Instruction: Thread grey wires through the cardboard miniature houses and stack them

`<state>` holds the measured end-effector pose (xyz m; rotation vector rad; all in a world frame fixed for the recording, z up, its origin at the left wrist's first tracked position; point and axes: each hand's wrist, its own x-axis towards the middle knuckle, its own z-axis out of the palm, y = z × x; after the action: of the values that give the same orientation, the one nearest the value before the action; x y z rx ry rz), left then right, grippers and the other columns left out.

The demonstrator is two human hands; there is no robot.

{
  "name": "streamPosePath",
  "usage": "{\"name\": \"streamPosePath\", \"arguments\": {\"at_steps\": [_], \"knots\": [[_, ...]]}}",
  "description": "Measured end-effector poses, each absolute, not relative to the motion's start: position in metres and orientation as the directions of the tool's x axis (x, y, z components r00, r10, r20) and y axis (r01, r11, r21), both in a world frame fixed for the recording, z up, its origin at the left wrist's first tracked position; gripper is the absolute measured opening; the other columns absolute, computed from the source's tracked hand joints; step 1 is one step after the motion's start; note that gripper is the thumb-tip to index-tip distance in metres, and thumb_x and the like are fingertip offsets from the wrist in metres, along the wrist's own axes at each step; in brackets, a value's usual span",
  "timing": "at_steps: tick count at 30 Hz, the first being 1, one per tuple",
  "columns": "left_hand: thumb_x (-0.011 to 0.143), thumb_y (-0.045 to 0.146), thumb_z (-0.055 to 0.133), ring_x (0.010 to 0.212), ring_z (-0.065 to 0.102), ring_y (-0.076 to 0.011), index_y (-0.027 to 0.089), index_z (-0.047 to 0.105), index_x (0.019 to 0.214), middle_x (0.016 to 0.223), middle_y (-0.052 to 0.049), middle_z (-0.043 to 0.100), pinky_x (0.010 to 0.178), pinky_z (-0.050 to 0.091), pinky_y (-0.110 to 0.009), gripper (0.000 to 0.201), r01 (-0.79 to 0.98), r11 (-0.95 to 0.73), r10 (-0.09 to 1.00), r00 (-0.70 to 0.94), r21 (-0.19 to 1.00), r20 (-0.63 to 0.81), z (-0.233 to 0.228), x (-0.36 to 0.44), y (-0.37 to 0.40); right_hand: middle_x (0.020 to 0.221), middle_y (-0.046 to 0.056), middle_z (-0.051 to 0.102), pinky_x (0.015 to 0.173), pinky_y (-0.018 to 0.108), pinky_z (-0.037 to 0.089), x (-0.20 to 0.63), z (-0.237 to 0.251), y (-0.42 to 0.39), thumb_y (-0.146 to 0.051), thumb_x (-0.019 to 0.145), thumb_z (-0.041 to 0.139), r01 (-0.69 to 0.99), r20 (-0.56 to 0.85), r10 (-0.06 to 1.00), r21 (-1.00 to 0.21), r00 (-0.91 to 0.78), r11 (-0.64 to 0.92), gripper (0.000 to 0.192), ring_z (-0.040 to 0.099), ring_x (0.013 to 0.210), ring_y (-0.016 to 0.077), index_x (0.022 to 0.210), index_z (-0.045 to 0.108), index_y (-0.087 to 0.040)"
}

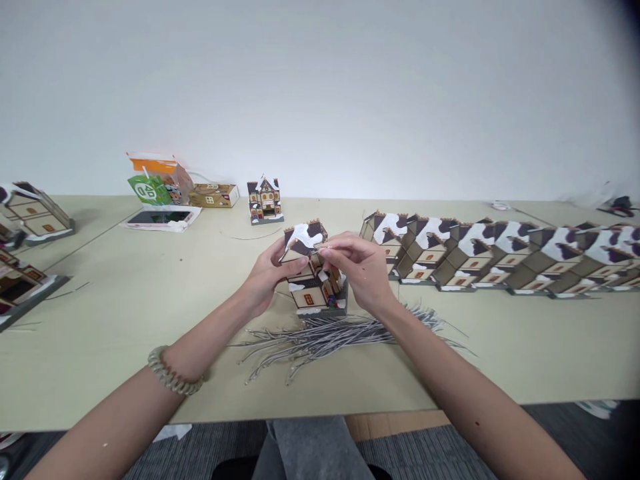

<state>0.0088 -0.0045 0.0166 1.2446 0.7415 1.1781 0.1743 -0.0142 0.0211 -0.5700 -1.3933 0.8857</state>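
Observation:
A small model house (313,293) with brown walls and a snow-patched dark roof stands on the pale table (125,320), held between both hands. My left hand (265,280) grips its left side and roof edge. My right hand (363,270) pinches the roof top from the right, fingers closed on it. Just in front of the house lies a loose bundle of thin grey wires (325,337).
A long row of like model houses (500,257) runs along the right. One finished house (265,199) stands at the back centre, beside a small box (214,195), an orange and green bag (157,180) and a white tray (163,217). More houses (30,213) sit at the left edge.

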Motion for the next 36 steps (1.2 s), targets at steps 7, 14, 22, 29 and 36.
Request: {"name": "streamPosePath", "arguments": {"at_steps": [7, 14, 22, 29, 36], "knots": [[0.063, 0.034, 0.080, 0.107, 0.059, -0.0249, 0.024, 0.058, 0.122, 0.118, -0.007, 0.064, 0.090, 0.043, -0.032, 0.064, -0.250, -0.075, 0.948, 0.282, 0.965, 0.146, 0.016, 0.008, -0.004, 0.079, 0.000, 0.067, 0.056, 0.026, 0.052, 0.175, 0.024, -0.018, -0.024, 0.073, 0.072, 0.001, 0.655, 0.753, -0.755, -0.059, 0.656, 0.005, 0.061, 0.064, 0.0097, 0.078, 0.073, -0.025], [0.063, 0.034, 0.079, 0.108, 0.058, -0.0255, 0.022, 0.059, 0.121, 0.117, -0.007, 0.064, 0.090, 0.043, -0.033, 0.062, -0.250, -0.065, 0.950, 0.281, 0.966, 0.137, 0.016, 0.007, -0.004, 0.077, 0.000, 0.066, 0.053, 0.026, 0.050, 0.176, 0.025, -0.020, -0.033, 0.081, 0.064, -0.022, 0.658, 0.751, -0.753, -0.048, 0.658, 0.013, 0.059, 0.057, 0.0090, 0.087, 0.071, -0.024], [0.063, 0.033, 0.080, 0.109, 0.057, -0.0244, 0.023, 0.058, 0.122, 0.122, -0.007, 0.062, 0.088, 0.043, -0.030, 0.064, -0.249, -0.061, 0.945, 0.297, 0.967, 0.136, 0.019, 0.009, -0.005, 0.080, 0.002, 0.066, 0.065, 0.030, 0.048, 0.176, 0.022, -0.017, -0.030, 0.083, 0.063, 0.150, 0.729, 0.682, -0.669, -0.054, 0.728, 0.011, 0.059, 0.078, 0.0145, 0.081, 0.072, -0.024], [0.065, 0.033, 0.079, 0.108, 0.057, -0.0234, 0.023, 0.059, 0.120, 0.123, -0.006, 0.062, 0.086, 0.044, -0.029, 0.060, -0.255, -0.053, 0.949, 0.288, 0.966, 0.128, 0.018, 0.008, -0.005, 0.085, 0.002, 0.058, 0.073, 0.033, 0.047, 0.173, 0.016, -0.017, -0.027, 0.085, 0.061, 0.394, 0.773, 0.633, -0.568, -0.048, 0.723, 0.015, 0.055, 0.085, 0.0159, 0.092, 0.073, -0.030], [0.065, 0.032, 0.078, 0.106, 0.058, -0.0226, 0.024, 0.060, 0.118, 0.122, -0.006, 0.062, 0.086, 0.044, -0.028, 0.057, -0.263, -0.046, 0.947, 0.294, 0.964, 0.126, 0.017, 0.007, -0.005, 0.090, 0.006, 0.055, 0.065, 0.030, 0.044, 0.172, 0.014, -0.016, -0.018, 0.086, 0.055, 0.585, 0.897, 0.413, -0.254, -0.155, 0.771, 0.025, 0.048, 0.082, 0.0167, 0.104, 0.069, -0.029]]}}
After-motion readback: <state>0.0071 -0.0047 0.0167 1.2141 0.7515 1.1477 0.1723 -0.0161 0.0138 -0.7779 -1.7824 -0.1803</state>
